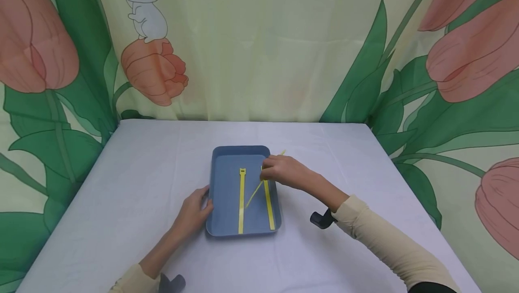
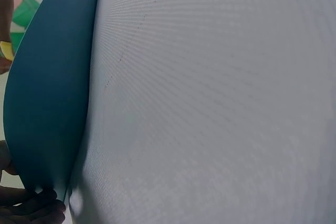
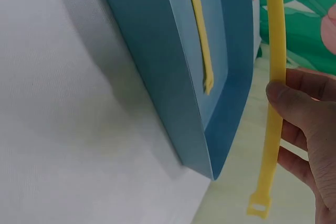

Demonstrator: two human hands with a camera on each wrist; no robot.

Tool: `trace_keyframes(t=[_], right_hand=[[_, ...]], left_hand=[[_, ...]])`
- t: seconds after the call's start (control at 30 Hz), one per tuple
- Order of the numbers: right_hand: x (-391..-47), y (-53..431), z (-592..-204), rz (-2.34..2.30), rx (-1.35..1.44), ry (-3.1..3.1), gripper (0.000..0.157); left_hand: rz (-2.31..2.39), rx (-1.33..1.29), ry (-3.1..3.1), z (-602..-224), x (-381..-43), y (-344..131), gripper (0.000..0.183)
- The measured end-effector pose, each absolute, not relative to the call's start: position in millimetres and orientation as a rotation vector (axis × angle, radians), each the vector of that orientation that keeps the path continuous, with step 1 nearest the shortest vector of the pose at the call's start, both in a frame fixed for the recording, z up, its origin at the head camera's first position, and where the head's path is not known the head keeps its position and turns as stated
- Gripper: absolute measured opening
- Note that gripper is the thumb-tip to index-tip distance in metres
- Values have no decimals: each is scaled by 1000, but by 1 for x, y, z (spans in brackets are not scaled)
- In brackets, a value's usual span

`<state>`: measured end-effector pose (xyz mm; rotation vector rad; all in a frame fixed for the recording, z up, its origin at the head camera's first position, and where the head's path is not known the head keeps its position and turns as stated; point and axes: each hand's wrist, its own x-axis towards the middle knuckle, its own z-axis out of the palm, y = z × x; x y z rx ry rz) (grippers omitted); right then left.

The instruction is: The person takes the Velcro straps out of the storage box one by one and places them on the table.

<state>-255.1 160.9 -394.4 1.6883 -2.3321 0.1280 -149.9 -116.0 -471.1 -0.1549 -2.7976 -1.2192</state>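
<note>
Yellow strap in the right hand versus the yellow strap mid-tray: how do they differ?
The held strap is pinched by the right hand; the middle strap lies in the tray. In the head view, the held strap slants; the middle strap runs roughly lengthwise. Both are yellow, slot-ended.

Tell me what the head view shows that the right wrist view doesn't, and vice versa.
Only the head view shows two yellow straps in the blue tray, and the rabbit print. Only the right wrist view clearly shows the slotted end of the held strap. Both show the right hand pinching that strap, the tray and the printed curtain.
</note>
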Motion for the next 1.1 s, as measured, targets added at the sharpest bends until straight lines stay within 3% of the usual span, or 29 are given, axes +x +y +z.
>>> trace_keyframes(t=[0.53, 1.1], right_hand=[[-251, 180, -395, 163, 1595, -2447, 23], [-252, 191, -400, 196, 1561, -2482, 20]], left_hand=[[-1201, -149, -2809, -469, -150, -113, 49], [-1226, -152, -2815, -472, -151, -117, 49]])
